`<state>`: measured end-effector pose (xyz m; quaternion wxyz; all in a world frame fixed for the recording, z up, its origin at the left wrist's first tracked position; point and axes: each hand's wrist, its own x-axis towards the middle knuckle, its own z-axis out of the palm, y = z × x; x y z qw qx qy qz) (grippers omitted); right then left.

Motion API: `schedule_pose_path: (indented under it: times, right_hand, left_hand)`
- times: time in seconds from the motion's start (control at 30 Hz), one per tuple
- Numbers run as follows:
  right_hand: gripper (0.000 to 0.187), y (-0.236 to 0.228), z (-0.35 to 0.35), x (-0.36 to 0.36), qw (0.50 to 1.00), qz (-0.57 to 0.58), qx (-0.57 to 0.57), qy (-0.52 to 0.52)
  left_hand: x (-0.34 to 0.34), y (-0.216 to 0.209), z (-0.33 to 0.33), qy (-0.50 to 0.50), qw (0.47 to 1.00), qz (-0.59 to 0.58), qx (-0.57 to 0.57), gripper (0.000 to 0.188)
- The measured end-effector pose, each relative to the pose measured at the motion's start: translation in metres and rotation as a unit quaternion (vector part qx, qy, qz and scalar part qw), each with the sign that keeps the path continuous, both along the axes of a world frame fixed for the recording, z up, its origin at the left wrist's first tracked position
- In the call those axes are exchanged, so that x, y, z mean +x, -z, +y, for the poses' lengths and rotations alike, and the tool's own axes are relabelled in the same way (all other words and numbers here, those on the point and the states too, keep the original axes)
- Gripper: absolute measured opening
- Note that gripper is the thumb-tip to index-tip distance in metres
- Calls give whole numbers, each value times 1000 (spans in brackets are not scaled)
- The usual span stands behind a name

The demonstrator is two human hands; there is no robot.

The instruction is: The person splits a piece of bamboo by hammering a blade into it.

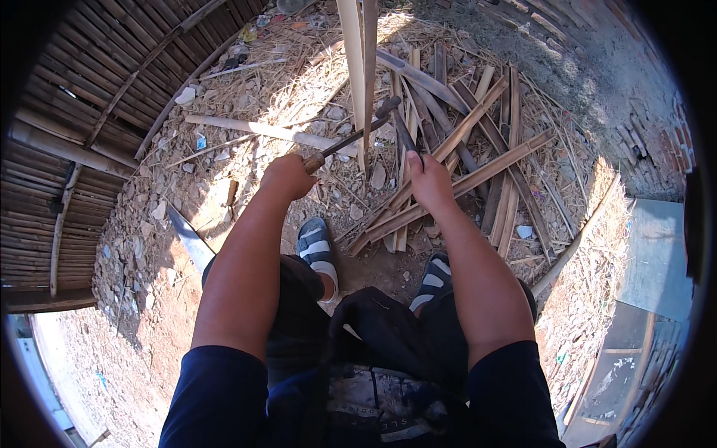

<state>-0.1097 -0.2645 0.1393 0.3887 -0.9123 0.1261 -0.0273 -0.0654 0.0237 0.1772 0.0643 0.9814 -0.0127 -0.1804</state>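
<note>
Bamboo pole (pixel 361 75), upright and half split: my left hand (pixel 287 176) grips the knife handle (pixel 314 162), my right hand (pixel 429 179) clasps a dark tool, blade best kept centred.

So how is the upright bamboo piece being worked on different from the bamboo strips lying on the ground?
The upright bamboo piece stands nearly vertical, while the bamboo strips lie flat and crisscrossed on the ground. The upright piece looks pale and sunlit; many of the strips are darker brown. The blade held in the left hand meets the upright piece; the strips lie loose, with the right hand above them. Both are long, narrow split bamboo.
</note>
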Motion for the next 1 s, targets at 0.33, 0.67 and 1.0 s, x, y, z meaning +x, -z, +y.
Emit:
schedule_pose_path:
  times: [0.33,0.67,1.0]
  right_hand:
    - [48,-30,11,8,986,-155,15,66]
    - [53,-12,1,19,990,-95,89,62]
    - [51,46,8,-1,998,38,-48,-5]
  left_hand:
    - [1,-10,-7,-7,999,37,18,49]
    - [2,1,-2,0,1000,17,8,49]
    - [4,4,-4,-6,1000,24,2,48]
